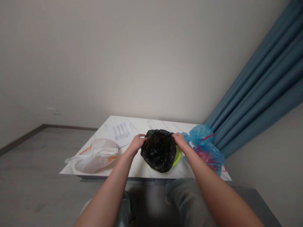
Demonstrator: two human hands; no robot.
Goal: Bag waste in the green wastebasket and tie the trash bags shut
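Observation:
A black plastic garbage bag [159, 157] stands spread at the mouth on the white marbled table, its dark inside facing me. My left hand [138, 142] pinches the bag's rim on the left side. On the right side, my right hand [179, 139] grips the same rim. Beside the bag's lower right shows a yellow-green rim [177, 156], mostly hidden behind the black plastic; what it belongs to I cannot tell.
A tied white plastic bag [98, 156] lies at the table's left, near a printed sheet of paper [121, 134]. Blue plastic bags [201, 134] with red ties sit at the right. A wall [151, 63] rises behind; a blue curtain [258, 82] hangs right.

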